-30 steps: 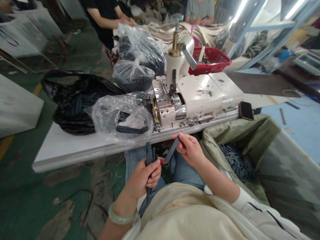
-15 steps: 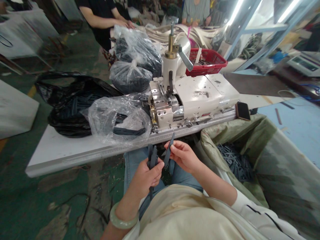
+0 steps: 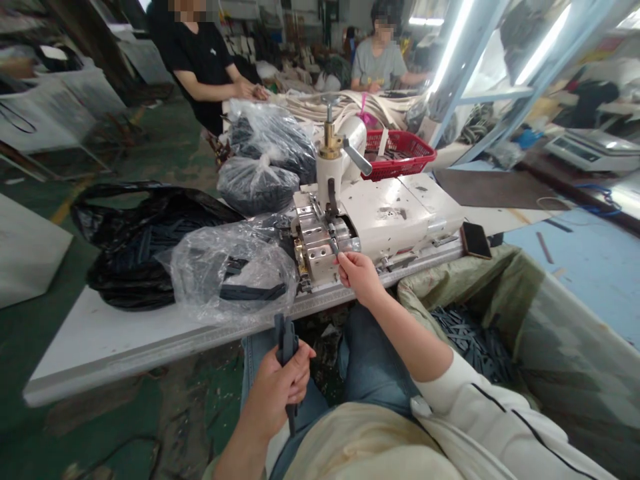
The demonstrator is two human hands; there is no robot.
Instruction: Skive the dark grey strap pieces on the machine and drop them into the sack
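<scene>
My left hand (image 3: 284, 383) is wrapped round a bundle of dark grey strips (image 3: 286, 340), held upright over my lap below the table edge. At the front of the cream machine (image 3: 395, 210), my right hand (image 3: 357, 275) pinches one dark strip (image 3: 334, 247). The far end of that strip is at the metal parts under the machine's upright post, and its tip is too small to make out. Left of the machine lies a clear plastic bag (image 3: 195, 273) with dark strips in it.
A black bag (image 3: 125, 293) of strips sits on the table's left. Tied clear bags (image 3: 257, 183) and a red basket (image 3: 425, 157) stand behind. A phone (image 3: 475, 240) lies at right, above a lined bin (image 3: 525, 293) of strips. Two people work beyond.
My right hand has moved up and forward with a strip, from beside my left hand to the machine. My left hand, still round the bundle, is lower and further left. The view has tilted up.
</scene>
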